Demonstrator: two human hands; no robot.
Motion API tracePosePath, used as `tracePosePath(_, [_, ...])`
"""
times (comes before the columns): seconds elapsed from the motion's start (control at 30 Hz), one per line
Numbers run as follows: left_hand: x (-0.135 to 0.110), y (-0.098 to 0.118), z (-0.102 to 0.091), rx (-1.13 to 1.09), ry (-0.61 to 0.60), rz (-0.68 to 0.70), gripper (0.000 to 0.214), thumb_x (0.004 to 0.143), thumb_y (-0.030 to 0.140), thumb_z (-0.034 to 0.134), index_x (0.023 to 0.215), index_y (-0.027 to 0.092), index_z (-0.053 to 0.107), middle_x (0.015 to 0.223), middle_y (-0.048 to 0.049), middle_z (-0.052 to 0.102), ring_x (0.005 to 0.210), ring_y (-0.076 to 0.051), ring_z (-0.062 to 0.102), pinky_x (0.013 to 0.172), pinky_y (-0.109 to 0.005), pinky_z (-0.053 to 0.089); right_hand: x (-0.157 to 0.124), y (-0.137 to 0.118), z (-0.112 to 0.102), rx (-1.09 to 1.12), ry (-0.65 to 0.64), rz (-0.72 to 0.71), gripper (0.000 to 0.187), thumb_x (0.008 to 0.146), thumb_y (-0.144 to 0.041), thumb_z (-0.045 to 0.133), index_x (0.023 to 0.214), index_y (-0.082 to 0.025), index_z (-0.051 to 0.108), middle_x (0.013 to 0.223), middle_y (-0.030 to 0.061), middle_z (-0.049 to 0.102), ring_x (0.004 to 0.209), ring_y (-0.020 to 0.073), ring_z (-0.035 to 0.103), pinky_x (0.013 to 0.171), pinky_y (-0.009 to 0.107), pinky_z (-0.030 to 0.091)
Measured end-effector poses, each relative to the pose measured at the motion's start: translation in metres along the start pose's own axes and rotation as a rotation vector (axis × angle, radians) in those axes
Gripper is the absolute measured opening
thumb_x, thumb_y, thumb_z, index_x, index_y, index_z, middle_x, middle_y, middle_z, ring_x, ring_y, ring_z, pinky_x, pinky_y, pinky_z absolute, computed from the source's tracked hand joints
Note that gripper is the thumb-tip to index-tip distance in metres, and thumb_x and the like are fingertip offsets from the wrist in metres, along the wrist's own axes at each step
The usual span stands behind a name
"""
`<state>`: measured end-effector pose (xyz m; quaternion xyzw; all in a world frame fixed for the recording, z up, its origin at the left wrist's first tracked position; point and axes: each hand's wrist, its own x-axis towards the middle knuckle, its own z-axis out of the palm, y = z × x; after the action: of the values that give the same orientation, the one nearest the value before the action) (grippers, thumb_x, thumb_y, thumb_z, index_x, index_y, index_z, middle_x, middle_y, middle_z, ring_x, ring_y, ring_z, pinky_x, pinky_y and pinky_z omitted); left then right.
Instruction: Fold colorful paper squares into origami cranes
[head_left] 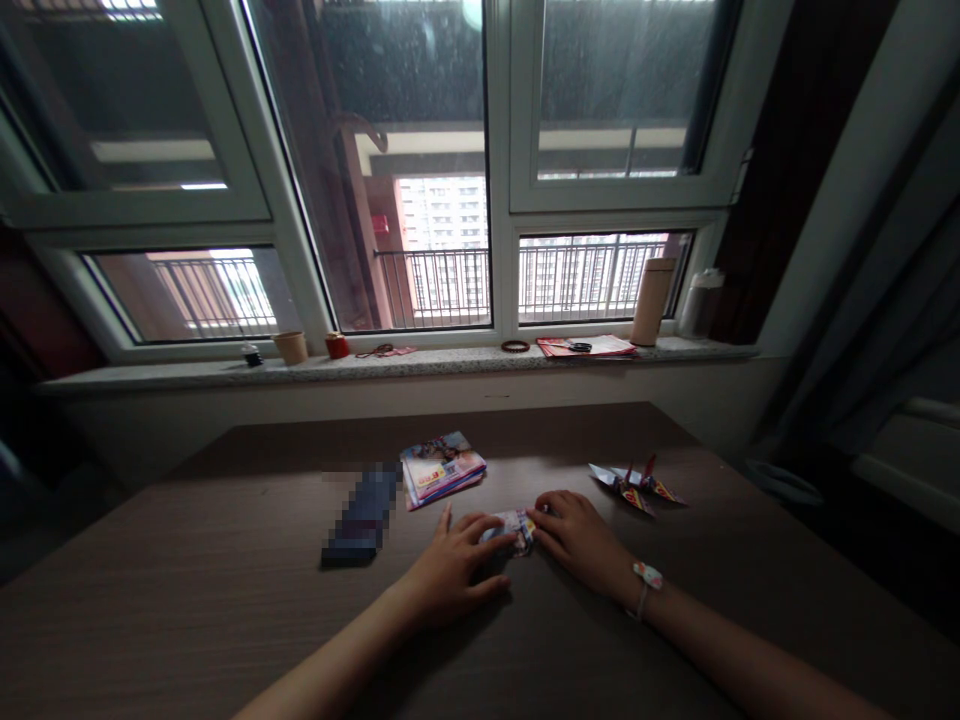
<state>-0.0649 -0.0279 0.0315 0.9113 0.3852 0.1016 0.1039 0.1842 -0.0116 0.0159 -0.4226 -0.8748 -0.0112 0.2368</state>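
Observation:
A small piece of colourful printed paper [516,522], seemingly folded, lies flat on the table between my hands. My left hand [456,565] rests over its left side, fingers spread with the tips on the paper and the thumb apart on the tabletop. At the right edge of the same paper, the bent fingers of my right hand [581,538] press close together. Part of the paper is hidden under my fingers. Just beyond my left hand is a stack of printed paper sheets [444,470]. Folded paper cranes [634,485] stand to the right of my right hand.
A blurred-out dark object [364,515] lies left of the stack on the brown table [187,520]. Along the windowsill [450,362] stand a paper cup [290,347], a red spool [337,345], a bracelet [515,346], scissors [579,346] on red papers, and a tall tan bottle [652,302].

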Motion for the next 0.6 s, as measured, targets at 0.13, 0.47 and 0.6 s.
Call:
tracePosePath(0.13, [0.0, -0.002, 0.002, 0.009, 0.004, -0.005, 0.057, 0.087, 0.048, 0.058, 0.141, 0.042, 0.04, 0.143, -0.003, 0.047, 0.133, -0.031, 0.038, 0.113, -0.064, 0.007, 0.0, 0.0, 0.001, -0.004, 0.009, -0.002, 0.028, 0.095, -0.034, 0.049, 0.119, -0.026, 0.061, 0.111, 0.0069, 0.061, 0.107, 0.022, 0.054, 0.095, 0.039, 0.043])
tracePosePath(0.47, [0.003, 0.003, -0.006, 0.016, -0.005, 0.002, 0.055, 0.085, 0.048, 0.06, 0.137, 0.039, 0.045, 0.14, -0.0033, 0.05, 0.13, -0.031, 0.041, 0.112, -0.065, 0.009, 0.0, 0.0, 0.003, -0.008, -0.005, 0.01, 0.027, 0.095, -0.033, 0.049, 0.118, -0.025, 0.061, 0.111, 0.0072, 0.061, 0.106, 0.0231, 0.053, 0.094, 0.04, 0.043])
tracePosePath(0.6, [0.011, 0.003, -0.011, 0.062, 0.03, 0.045, 0.045, 0.083, 0.047, 0.064, 0.126, 0.037, 0.056, 0.126, -0.004, 0.058, 0.12, -0.028, 0.048, 0.111, -0.063, 0.01, 0.001, -0.001, 0.003, -0.006, -0.012, 0.015, 0.027, 0.095, -0.033, 0.049, 0.118, -0.025, 0.061, 0.111, 0.0072, 0.061, 0.107, 0.023, 0.053, 0.094, 0.04, 0.043])
